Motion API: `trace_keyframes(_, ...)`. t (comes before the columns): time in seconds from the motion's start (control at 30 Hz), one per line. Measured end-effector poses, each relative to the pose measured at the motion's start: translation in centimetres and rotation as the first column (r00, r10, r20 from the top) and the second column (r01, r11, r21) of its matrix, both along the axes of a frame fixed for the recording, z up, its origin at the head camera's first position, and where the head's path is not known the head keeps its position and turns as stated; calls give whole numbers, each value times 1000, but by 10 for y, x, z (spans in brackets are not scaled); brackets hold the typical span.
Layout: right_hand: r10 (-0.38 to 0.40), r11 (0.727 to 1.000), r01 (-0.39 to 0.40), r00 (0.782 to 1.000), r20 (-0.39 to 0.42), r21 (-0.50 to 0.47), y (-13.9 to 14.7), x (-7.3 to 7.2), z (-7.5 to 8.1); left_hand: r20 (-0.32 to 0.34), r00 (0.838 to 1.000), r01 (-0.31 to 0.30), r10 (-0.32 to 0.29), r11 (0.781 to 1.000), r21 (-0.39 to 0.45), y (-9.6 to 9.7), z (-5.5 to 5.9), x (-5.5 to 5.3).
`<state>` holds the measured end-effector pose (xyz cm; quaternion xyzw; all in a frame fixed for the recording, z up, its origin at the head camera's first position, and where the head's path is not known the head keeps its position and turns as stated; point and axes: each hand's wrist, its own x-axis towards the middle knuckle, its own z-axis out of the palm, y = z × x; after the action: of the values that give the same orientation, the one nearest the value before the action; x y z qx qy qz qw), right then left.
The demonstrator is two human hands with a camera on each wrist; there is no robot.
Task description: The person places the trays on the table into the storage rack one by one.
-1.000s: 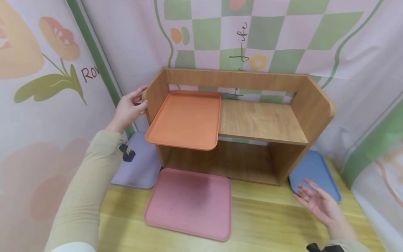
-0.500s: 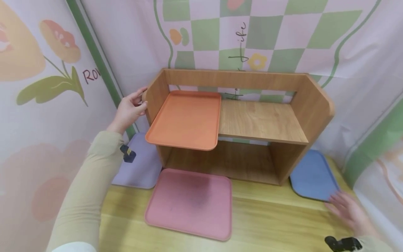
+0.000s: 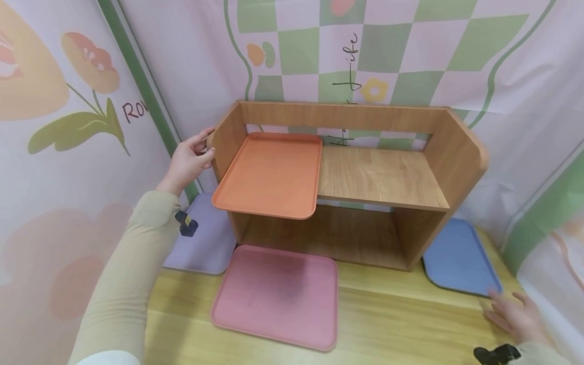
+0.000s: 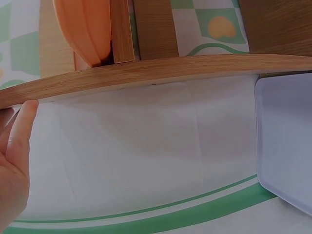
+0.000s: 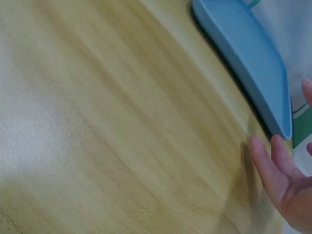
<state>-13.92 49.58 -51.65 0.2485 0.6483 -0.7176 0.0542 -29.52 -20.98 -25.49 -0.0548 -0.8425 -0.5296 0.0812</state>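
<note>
My left hand (image 3: 186,163) holds the front edge of the left side panel of a two-tier wooden shelf (image 3: 383,175). In the left wrist view the thumb or a fingertip touches that panel's edge (image 4: 146,73); the remaining fingers are mostly out of sight. An orange tray (image 3: 270,175) lies on the shelf's upper board at the left, its front overhanging. At the right, my right hand (image 3: 517,315) reaches with spread, fairly straight fingers to the near corner of a blue tray (image 3: 461,257). The right wrist view puts two fingertips at or just beside that corner (image 5: 283,132).
A pink tray (image 3: 276,296) lies on the wood-grain table (image 3: 392,324) before the shelf. Left of the shelf, under my left forearm, is a lilac tray (image 3: 203,238). Patterned curtains (image 3: 524,76) hang behind and at both sides.
My right hand has moved right and toward me, from over the blue tray's left front edge to its near right corner. The left hand keeps its place on the shelf panel.
</note>
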Motion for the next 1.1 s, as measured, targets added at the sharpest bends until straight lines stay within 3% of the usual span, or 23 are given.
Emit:
trace_keyframes(0.1, -31, 991, 24, 998, 50, 132, -7, -1, 0, 8, 1000, -6, 6, 1000, -4, 0, 0, 1)
trace_keyframes(0.4, -167, 933, 124, 981, 102, 338, -27, -18, -1, 1, 1000, -19, 19, 1000, -9, -1, 1, 1)
trace_keyframes(0.53, -159, 875, 64, 974, 160, 481, -30, -18, -2, 7, 1000, -12, 12, 1000, 5, 0, 1, 1)
trace_keyframes(0.67, -160, 827, 3, 960, 229, 562, -35, -14, 1, 9, 1000, -10, 10, 1000, 7, 2, -1, 0)
trace_keyframes(0.97, -179, 831, 16, 954, 241, 556, -37, -14, 2, 4, 1000, -27, 27, 1000, -10, 2, -2, -1)
trace_keyframes(1.1, -160, 814, -13, 956, 246, 581, -37, -15, 0, 4, 1000, -29, 29, 999, -16, 2, -2, -1)
